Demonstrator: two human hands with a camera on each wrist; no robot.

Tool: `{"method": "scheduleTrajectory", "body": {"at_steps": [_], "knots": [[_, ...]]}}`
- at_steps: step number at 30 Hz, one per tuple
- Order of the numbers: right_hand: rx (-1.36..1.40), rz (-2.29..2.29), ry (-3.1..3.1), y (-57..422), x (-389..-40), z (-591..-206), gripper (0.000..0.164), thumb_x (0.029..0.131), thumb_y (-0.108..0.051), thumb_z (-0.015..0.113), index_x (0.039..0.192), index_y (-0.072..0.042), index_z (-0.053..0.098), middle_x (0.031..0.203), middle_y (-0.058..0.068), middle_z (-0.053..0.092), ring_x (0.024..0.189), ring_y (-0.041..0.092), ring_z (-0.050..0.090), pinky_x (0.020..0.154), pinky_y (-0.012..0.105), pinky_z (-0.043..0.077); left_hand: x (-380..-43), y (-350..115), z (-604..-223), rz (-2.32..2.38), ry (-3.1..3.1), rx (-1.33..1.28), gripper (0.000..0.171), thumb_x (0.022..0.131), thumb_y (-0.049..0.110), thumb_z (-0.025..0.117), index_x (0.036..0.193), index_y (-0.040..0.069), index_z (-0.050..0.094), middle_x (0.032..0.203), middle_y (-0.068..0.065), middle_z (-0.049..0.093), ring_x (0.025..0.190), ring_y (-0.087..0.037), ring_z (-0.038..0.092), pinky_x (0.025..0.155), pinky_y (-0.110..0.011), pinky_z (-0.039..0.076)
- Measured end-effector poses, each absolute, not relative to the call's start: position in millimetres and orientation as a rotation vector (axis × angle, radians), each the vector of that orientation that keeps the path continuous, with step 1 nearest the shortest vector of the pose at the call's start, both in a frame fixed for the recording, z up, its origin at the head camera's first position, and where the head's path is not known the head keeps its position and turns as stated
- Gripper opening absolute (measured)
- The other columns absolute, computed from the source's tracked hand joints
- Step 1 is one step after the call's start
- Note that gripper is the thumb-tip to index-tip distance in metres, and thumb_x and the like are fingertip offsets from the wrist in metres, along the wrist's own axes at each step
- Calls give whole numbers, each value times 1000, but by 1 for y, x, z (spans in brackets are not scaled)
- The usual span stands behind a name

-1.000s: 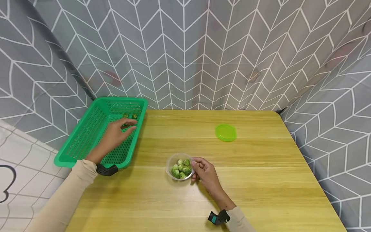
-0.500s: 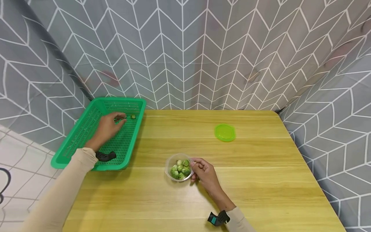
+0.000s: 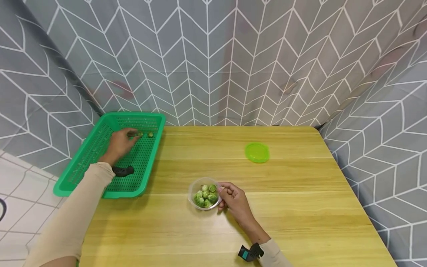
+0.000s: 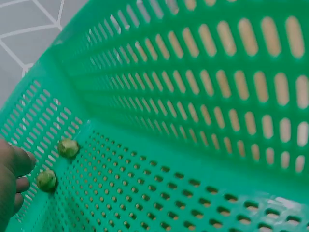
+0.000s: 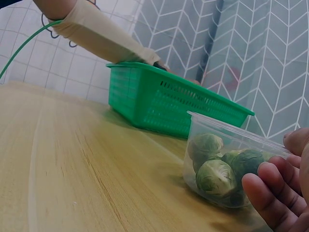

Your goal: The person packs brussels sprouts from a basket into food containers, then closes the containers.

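Inside the green plastic basket [image 3: 152, 159], my left hand [image 3: 121, 144] reaches toward the far end. Two Brussels sprouts lie there: one Brussels sprout [image 4: 47, 180] sits right by my fingers, the other Brussels sprout [image 4: 68, 148] slightly farther off near the corner. A small gap shows between my fingers and the nearer one in the left wrist view. My right hand [image 3: 237, 203] pinches the rim of a clear plastic container [image 3: 192, 193] between thumb and fingers. Several Brussels sprouts [image 5: 216, 178] fill the container's bottom, and it stands on the table.
A bright green lid [image 3: 257, 152] lies flat on the wooden table [image 3: 300, 207], back and right of the container. Patterned grey curtains [image 3: 213, 66] hang behind and along the sides. The basket's slotted walls rise around my left hand.
My left hand has moved left and farther into the basket, coming up beside one sprout. The right hand keeps holding the container in place. The head view has shifted slightly.
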State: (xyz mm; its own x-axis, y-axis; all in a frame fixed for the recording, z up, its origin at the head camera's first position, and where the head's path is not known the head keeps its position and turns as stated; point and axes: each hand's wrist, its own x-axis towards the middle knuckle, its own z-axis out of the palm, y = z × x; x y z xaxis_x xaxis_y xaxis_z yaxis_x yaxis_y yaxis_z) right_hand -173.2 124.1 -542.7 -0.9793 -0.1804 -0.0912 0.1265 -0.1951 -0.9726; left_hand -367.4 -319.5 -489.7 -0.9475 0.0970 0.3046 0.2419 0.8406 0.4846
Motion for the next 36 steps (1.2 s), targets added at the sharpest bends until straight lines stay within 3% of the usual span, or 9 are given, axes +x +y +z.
{"method": "scheduleTrajectory", "body": {"at_steps": [11, 21, 29, 36], "knots": [[-84, -2265, 1867, 125, -175, -542, 36, 99, -20, 67, 128, 1, 63, 80, 12, 61, 59, 16, 63, 56, 33, 61, -390, -332, -502, -757, -2870, -160, 41, 98, 15, 66, 130, -8, 60, 118, -33, 65, 98, -47, 65, 79, -60, 52], [-52, -2255, 1875, 125, -175, -543, 36, 100, -22, 67, 127, 1, 63, 79, 9, 62, 59, 16, 62, 56, 33, 61, -401, -329, -508, -733, -2890, -207, 34, 98, 16, 68, 123, -7, 64, 116, -30, 66, 102, -47, 62, 83, -61, 49], [-80, -2254, 1869, 126, -175, -543, 36, 101, -21, 65, 129, 0, 62, 79, 8, 61, 59, 15, 62, 57, 34, 61, -403, -328, -509, -738, -2895, -206, 28, 97, 12, 68, 120, -4, 67, 112, -28, 67, 94, -42, 64, 75, -57, 51], [-92, -2254, 1874, 126, -176, -542, 35, 100, -21, 66, 128, 0, 63, 81, 10, 62, 59, 16, 62, 57, 35, 61, -405, -328, -510, -726, -2876, -229, 25, 96, 11, 68, 117, -4, 68, 106, -28, 68, 95, -44, 63, 78, -59, 50]]}}
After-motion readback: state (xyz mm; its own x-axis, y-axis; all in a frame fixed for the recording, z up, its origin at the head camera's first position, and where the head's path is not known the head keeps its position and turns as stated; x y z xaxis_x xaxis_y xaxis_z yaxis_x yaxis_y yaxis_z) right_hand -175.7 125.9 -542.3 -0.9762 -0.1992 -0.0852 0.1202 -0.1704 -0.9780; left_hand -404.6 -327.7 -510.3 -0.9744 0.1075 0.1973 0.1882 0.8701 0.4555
